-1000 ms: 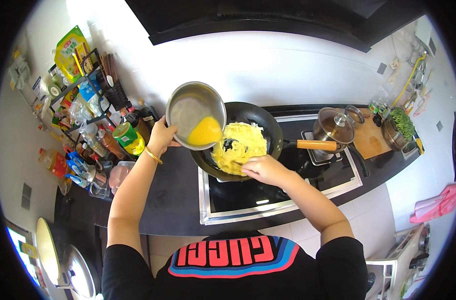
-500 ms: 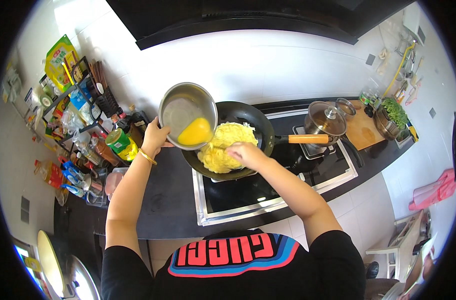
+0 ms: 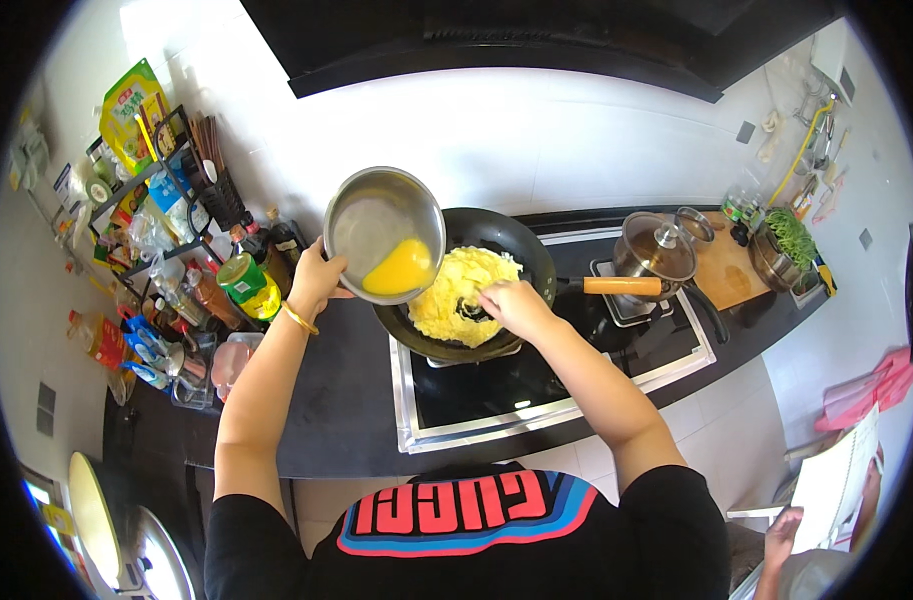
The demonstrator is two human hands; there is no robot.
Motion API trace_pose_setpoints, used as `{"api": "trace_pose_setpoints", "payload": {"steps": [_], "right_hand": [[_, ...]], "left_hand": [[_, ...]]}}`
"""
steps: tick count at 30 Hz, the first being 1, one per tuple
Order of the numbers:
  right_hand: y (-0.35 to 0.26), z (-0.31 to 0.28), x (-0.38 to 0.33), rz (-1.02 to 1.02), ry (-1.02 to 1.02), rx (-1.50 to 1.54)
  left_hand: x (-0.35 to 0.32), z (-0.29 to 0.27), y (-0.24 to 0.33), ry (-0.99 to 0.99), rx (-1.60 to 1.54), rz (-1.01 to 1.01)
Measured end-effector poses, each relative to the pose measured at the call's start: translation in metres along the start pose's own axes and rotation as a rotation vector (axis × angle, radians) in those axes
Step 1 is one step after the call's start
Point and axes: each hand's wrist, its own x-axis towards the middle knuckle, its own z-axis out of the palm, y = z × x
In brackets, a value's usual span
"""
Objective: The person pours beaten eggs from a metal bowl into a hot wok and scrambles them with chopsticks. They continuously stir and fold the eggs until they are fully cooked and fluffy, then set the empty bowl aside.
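Gripping the bowl [image 3: 362, 225] by its left rim with the left hand [image 3: 322, 275], tilted toward the pan [image 3: 527, 250], with raw egg [image 3: 402, 268] pooled bright yellow at the low side! Over now to the right hand [image 3: 517, 308]: down above the pan, fingers bunched; around a tool or not, cannot tell from here. To do this well, probably best to hold the bowl steady, let the raw egg out thinly rather than in one rush, and work the soft egg [image 3: 442, 315] from edge to middle for even cooking. Worth minding those knuckles near the pan wall, too. Now for the layout: soft egg heaped in the pan, mostly left of the right fingertips, with a dark bare patch just beside them. Up and to the left, the bowl, overlapping the pan's rim in view. Off to the right, the handle [image 3: 622, 286], untouched.
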Motion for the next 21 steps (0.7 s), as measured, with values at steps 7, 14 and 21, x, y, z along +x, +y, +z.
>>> {"api": "trace_pose_setpoints", "payload": {"steps": [7,14,21], "right_hand": [[-0.023,0.027,-0.005,-0.217,0.075,0.249],[-0.034,-0.031,-0.031,-0.11,-0.178,0.153],[0.01,0.015,-0.008,0.009,0.09,0.154]], "left_hand": [[0.005,0.001,-0.001,-0.072,0.0,-0.047],[-0.005,-0.008,0.005,-0.033,-0.006,-0.03],[-0.004,0.008,0.009,-0.052,0.0,-0.025]]}}
